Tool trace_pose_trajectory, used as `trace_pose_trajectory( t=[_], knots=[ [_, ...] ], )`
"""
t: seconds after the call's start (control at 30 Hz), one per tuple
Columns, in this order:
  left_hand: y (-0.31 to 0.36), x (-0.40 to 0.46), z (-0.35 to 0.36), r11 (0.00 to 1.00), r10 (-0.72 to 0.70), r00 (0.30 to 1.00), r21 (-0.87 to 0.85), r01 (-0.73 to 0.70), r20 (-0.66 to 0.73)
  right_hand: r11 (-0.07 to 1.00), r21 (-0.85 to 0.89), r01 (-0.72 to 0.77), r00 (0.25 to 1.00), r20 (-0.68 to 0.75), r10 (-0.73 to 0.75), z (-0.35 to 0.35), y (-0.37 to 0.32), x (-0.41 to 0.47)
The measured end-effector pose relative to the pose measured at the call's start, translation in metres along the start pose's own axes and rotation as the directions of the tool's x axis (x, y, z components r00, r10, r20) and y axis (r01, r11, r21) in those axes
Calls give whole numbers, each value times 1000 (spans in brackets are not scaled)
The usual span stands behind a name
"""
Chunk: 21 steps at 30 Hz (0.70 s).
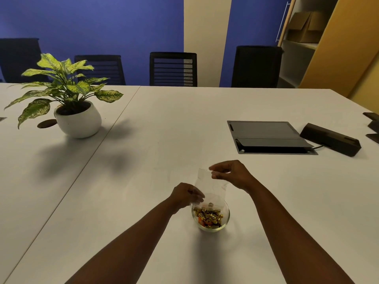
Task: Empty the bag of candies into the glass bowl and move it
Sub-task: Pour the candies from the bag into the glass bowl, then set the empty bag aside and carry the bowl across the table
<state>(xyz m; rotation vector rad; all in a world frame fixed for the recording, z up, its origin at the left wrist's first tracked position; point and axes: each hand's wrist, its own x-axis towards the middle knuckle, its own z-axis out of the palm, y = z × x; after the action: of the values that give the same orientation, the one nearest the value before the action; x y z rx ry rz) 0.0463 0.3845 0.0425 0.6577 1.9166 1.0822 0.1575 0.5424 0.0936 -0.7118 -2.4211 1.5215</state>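
A small glass bowl [225,219] stands on the white table near its front, holding gold-wrapped candies [209,217] and an orange one. Right above it hangs a clear plastic bag [207,184], upside down, its mouth reaching into the bowl. My left hand [184,194] pinches the bag's lower left side by the bowl's rim. My right hand [231,173] grips the bag's upper end, lifted above the bowl. The bag looks nearly empty, with one or two candies at its mouth.
A potted plant [78,119] in a white pot stands at the far left. A grey cable hatch [266,136] is set in the table at the right, beside a black box [330,139]. Black chairs [173,69] line the far edge.
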Motion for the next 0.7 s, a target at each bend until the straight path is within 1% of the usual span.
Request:
trace_pose_trajectory(
  t=[0.07, 0.13, 0.2, 0.27, 0.37, 0.43, 0.5, 0.6, 0.7],
  knots=[
    [-2, -3, -6, 995, -20, 1000, -94, 19, -7, 999, 40, -22, 999, -40, 23, 0, 4, -1],
    [-7, -6, -13, 983, -37, 998, -182, 28, -45, 987, 138, -82, 992, -82, 94, 1, 9, -1],
    [-14, -8, -22, 962, -64, 991, -272, 30, -115, 964, 214, -158, 977, -107, 184, 2, 16, -1],
    [-23, -10, -30, 933, -101, 974, -359, 22, -202, 944, 207, -255, 954, -103, 281, 5, 24, -3],
    [-37, -16, -40, 889, -194, 941, -455, 50, -276, 898, 110, -425, 899, -63, 434, 11, 35, -10],
    [-48, -22, -44, 879, -259, 922, -466, 100, -290, 858, 84, -507, 859, -36, 511, 15, 40, -16],
    [-59, -28, -46, 883, -316, 904, -439, 168, -290, 822, 85, -564, 824, -10, 566, 20, 43, -21],
    [-71, -35, -45, 873, -388, 887, -407, 267, -250, 777, 56, -627, 779, 25, 627, 27, 45, -28],
    [-76, -38, -43, 874, -424, 883, -346, 340, -201, 751, 32, -659, 752, 45, 658, 32, 48, -33]
  ],
)
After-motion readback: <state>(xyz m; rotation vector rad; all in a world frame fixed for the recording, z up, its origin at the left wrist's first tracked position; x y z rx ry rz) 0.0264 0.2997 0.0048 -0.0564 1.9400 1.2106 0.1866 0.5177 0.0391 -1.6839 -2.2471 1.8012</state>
